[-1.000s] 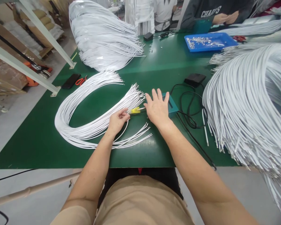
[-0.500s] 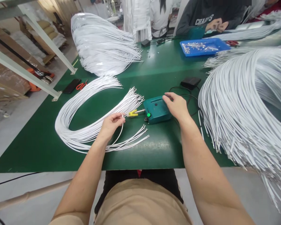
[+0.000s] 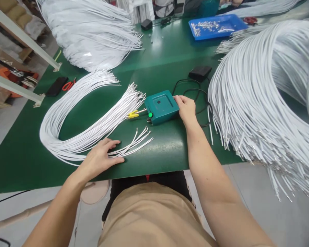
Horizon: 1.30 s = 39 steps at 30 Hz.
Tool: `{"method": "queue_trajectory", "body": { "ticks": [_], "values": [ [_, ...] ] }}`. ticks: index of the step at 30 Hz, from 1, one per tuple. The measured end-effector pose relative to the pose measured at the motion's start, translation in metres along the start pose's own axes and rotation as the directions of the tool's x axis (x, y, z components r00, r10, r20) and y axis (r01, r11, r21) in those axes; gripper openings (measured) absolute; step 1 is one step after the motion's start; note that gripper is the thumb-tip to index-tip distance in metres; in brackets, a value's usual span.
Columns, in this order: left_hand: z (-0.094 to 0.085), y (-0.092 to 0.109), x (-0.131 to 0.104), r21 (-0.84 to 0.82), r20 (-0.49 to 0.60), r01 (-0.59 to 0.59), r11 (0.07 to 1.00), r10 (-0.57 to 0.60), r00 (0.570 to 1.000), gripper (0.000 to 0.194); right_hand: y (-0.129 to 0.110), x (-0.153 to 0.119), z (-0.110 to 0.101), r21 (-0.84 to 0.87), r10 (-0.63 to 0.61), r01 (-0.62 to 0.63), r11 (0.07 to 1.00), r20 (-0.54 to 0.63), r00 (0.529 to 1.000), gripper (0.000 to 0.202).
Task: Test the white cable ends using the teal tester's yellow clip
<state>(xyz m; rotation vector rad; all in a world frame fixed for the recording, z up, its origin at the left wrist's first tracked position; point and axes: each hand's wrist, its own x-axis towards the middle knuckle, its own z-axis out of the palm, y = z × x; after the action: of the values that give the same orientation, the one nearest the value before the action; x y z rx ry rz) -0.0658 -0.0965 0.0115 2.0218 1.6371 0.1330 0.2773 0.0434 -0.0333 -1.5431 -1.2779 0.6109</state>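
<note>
My left hand is open, thumb and fingers spread around a small group of loose white cables near the table's front edge. My right hand grips the right end of a teal box-shaped device with a green button. From the device's left side a metal rod carries a yellow forked piece, its tip beside the cable ends. A curved bundle of white cables lies to the left, its metal-tipped ends pointing toward the device. My right hand's lower fingers are partly hidden.
Large piles of white cables stand at the back left and on the right. Behind the device are a black box with cords and a blue tray of small metal parts. A phone and orange-handled tool lie left.
My left hand has let go of the single cable at the yellow piece and moved down left to the loose cables. My right hand has shifted to the device's right end. The view has tilted down.
</note>
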Motion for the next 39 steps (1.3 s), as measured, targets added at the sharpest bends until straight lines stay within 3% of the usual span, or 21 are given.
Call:
{"method": "queue_trajectory", "body": {
  "ticks": [4, 8, 11, 12, 14, 16, 18, 20, 22, 24, 26, 29, 33, 35, 39],
  "values": [
    [-0.002, -0.016, -0.026, 0.091, -0.016, 0.055, 0.994, -0.054, 0.998, 0.052, 0.002, 0.0, 0.001, -0.018, -0.004, 0.003, 1.0, -0.016, 1.0, 0.04],
    [0.002, -0.02, -0.043, 0.018, 0.052, 0.139, 0.99, -0.14, 0.989, 0.039, 0.003, 0.0, 0.002, -0.013, -0.006, 0.006, 1.0, -0.012, 1.0, 0.04],
    [-0.006, -0.024, -0.048, -0.097, 0.067, 0.163, 0.982, -0.157, 0.985, 0.041, 0.005, 0.0, 0.003, -0.009, 0.0, -0.001, 1.0, -0.025, 1.0, 0.037],
    [-0.012, -0.026, -0.047, -0.122, 0.023, 0.165, 0.979, -0.164, 0.986, 0.042, 0.005, 0.0, 0.004, -0.01, 0.005, -0.005, 1.0, -0.032, 0.999, 0.036],
    [-0.028, -0.03, -0.038, -0.078, -0.162, 0.171, 0.982, -0.181, 0.97, 0.04, 0.006, 0.001, 0.004, -0.01, 0.012, -0.012, 1.0, -0.04, 0.999, 0.034],
    [-0.044, -0.034, -0.021, 0.079, -0.407, 0.171, 0.982, -0.125, 0.905, 0.038, 0.006, 0.0, 0.005, -0.014, 0.011, -0.011, 1.0, -0.041, 0.999, 0.034],
    [-0.057, -0.039, 0.001, 0.205, -0.523, 0.18, 0.962, -0.048, 0.851, 0.043, 0.006, -0.001, 0.005, -0.021, 0.002, -0.003, 1.0, -0.038, 0.999, 0.035],
    [-0.065, -0.047, 0.026, 0.249, -0.484, 0.201, 0.948, -0.058, 0.873, 0.061, 0.006, -0.002, 0.005, -0.021, -0.006, 0.005, 1.0, -0.036, 0.999, 0.037],
    [-0.069, -0.056, 0.047, 0.212, -0.342, 0.234, 0.949, -0.153, 0.927, 0.078, 0.006, -0.002, 0.005, -0.02, -0.015, 0.015, 1.0, -0.035, 0.999, 0.039],
    [-0.071, -0.063, 0.061, 0.098, -0.196, 0.216, 0.971, -0.194, 0.961, 0.068, 0.007, -0.003, 0.006, -0.029, -0.025, 0.024, 0.999, -0.038, 0.999, 0.041],
    [-0.072, -0.066, 0.068, 0.055, -0.145, 0.175, 0.983, -0.166, 0.976, 0.052, 0.007, -0.003, 0.007, -0.042, -0.031, 0.029, 0.999, -0.043, 0.999, 0.043],
    [-0.072, -0.06, 0.069, 0.203, -0.197, 0.137, 0.969, -0.097, 0.976, 0.038, 0.009, -0.003, 0.008, -0.043, -0.03, 0.028, 0.999, -0.053, 0.998, 0.044],
    [-0.08, -0.044, 0.066, 0.423, -0.3, 0.245, 0.873, -0.12, 0.946, 0.037, 0.008, -0.004, 0.007, -0.047, -0.027, 0.025, 0.999, -0.053, 0.998, 0.043],
    [-0.091, -0.038, 0.061, 0.396, -0.362, 0.302, 0.867, -0.155, 0.919, 0.037, 0.007, -0.005, 0.007, -0.038, -0.027, 0.025, 0.999, -0.055, 0.998, 0.042],
    [-0.117, -0.033, 0.045, 0.079, -0.414, 0.346, 0.935, -0.285, 0.864, 0.055, 0.004, -0.006, 0.007, -0.025, -0.015, 0.014, 1.0, -0.062, 0.998, 0.043]
  ]
}}
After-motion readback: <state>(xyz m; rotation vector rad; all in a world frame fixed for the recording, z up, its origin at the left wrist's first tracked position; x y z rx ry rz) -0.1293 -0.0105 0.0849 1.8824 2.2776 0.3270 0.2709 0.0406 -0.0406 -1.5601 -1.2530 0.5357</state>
